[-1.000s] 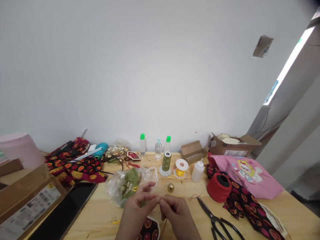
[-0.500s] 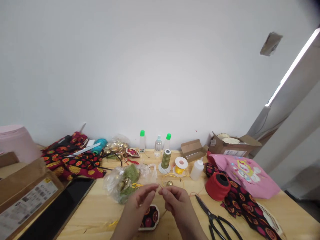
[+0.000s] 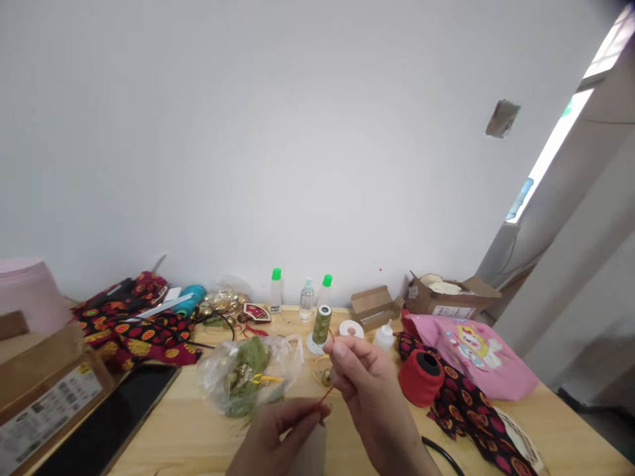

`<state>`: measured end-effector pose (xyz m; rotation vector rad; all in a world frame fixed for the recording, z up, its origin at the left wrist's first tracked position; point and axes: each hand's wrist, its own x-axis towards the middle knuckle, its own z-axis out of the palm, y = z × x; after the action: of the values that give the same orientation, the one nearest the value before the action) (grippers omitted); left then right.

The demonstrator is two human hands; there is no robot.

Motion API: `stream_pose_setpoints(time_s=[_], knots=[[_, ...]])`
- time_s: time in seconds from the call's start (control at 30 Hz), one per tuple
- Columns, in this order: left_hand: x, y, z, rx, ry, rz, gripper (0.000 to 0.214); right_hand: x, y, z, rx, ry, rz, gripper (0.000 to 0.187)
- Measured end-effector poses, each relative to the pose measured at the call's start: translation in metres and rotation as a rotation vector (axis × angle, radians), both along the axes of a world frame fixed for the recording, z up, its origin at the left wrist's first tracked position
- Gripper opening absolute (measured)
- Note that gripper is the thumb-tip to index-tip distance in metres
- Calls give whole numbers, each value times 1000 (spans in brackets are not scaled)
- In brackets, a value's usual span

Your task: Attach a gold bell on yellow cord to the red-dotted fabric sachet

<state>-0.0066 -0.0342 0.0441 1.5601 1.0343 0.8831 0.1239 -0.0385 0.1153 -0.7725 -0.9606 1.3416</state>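
The 2 hands are parting: the right hand (image 3: 364, 383) is rising above the left hand (image 3: 282, 433), and a thin red thread (image 3: 325, 395) is now slanting visibly between them. Both hands are pinching it between thumb and fingers, suggesting it is being drawn out. A shiny gold metallic ball (image 3: 326, 377) is sitting just beyond, partly hidden.

A plain whitish wall (image 3: 297, 145) stands behind a pale wooden tabletop (image 3: 171, 423) — at right, a bright, slanting window (image 3: 549, 155).
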Motion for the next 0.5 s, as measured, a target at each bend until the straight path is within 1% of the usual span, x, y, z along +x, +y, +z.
stream_pose_setpoints(time_s=[0.07, 0.13, 0.17, 0.2, 0.23, 0.27, 0.3, 0.33, 0.37, 0.4, 0.43, 0.5], knots=[[-1, -2, 4, -21, -118, 94, 25, -2, 2, 8, 46, -50, 15, 17], [-3, -3, 6, 7, -159, 209, 24, -4, 5, 12, 79, -90, 28, 17], [-4, -4, 6, -17, -158, 200, 21, -5, 5, 13, 86, -104, 31, 17], [-4, -4, 6, -83, -173, 149, 23, -7, 5, 12, 94, -122, 34, 17], [-3, -5, 7, -213, -218, 37, 31, -8, 4, 10, 104, -147, 29, 17], [-1, -5, 7, -384, -315, -76, 36, -9, 3, 7, 121, -186, 21, 17], [1, -5, 9, -531, -457, -136, 36, -11, 0, 2, 151, -231, 6, 17], [3, -5, 10, -647, -607, -178, 33, -12, -4, -4, 190, -274, -20, 17], [4, -4, 12, -708, -752, -166, 31, -14, -7, -12, 244, -317, -44, 16], [5, -2, 14, -767, -853, -148, 29, -15, -11, -22, 308, -340, -88, 18], [6, -1, 16, -827, -912, -132, 25, -16, -15, -33, 362, -340, -121, 19], [5, 4, 16, -940, -908, -114, 19, -18, -20, -58, 445, -378, -189, 23]])
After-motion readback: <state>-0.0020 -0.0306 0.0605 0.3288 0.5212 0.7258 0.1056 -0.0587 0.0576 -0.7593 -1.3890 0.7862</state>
